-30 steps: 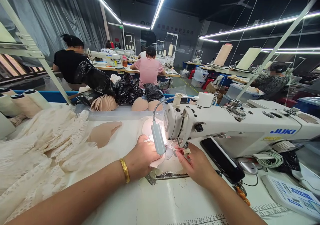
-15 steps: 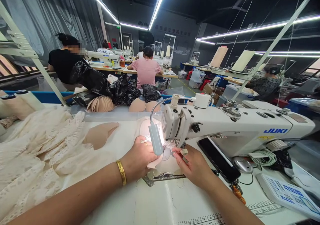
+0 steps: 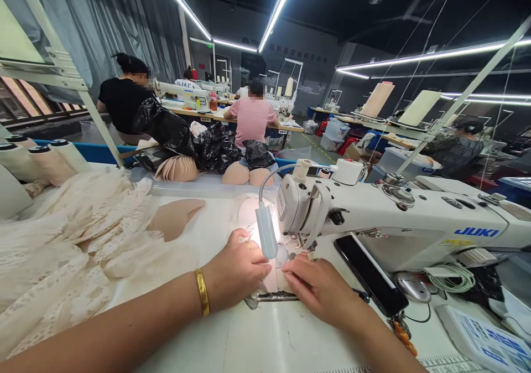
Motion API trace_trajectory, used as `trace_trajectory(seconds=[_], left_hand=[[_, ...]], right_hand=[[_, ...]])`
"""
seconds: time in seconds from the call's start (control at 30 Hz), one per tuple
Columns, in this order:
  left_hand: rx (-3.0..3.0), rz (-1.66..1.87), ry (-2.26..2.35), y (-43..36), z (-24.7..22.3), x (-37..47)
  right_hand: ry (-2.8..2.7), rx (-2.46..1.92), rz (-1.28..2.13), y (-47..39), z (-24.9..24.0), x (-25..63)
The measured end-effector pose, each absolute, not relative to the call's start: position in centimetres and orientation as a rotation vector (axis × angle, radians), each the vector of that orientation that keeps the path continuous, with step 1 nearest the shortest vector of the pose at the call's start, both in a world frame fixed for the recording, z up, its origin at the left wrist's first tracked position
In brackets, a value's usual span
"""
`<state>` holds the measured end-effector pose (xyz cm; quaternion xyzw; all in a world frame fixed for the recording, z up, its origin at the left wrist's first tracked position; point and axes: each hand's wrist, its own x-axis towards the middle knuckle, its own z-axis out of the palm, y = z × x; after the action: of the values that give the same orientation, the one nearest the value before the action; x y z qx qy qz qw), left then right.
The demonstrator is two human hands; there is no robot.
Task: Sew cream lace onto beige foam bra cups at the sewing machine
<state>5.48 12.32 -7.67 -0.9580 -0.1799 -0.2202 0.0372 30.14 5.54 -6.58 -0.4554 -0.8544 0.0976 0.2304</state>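
A pale pink bra cup [image 3: 248,211] lies under the head of the white sewing machine [image 3: 348,204], lit by a small grey lamp [image 3: 266,232]. My left hand [image 3: 238,265], with a gold bangle at the wrist, is closed on the cup's near left side. Close to the needle area, my right hand [image 3: 317,284] has its fingers pressed together on the right edge of the same work. A pale strip of its fabric [image 3: 271,281] shows between both hands. Lamp and fingers hide the needle and part of the cloth.
Cream lace fabric [image 3: 95,223] is heaped at left beside a loose beige cup [image 3: 176,218]. Stacked cups [image 3: 177,168] stand behind. A phone [image 3: 371,273], a mouse [image 3: 412,287] and a plastic box [image 3: 483,329] lie at right. Co-workers sit at machines farther off.
The view has shifted, so the scene sits farther right. My right fingers have come down and nearer to my left hand on the cloth. The fabric between the hands has moved slightly.
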Motion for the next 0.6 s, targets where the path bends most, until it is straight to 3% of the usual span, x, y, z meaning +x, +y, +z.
trace_trajectory(seconds=[0.3, 0.6], left_hand=[[-2.961, -0.572, -0.465, 10.3, -6.6, 5.7], [-2.875, -0.564, -0.504, 11.9, -7.9, 6.3]], right_hand=[[-2.463, -1.220, 0.391, 5.2, -6.1, 29.7], [-2.388, -1.274, 0.299, 5.9, -7.2, 29.6]])
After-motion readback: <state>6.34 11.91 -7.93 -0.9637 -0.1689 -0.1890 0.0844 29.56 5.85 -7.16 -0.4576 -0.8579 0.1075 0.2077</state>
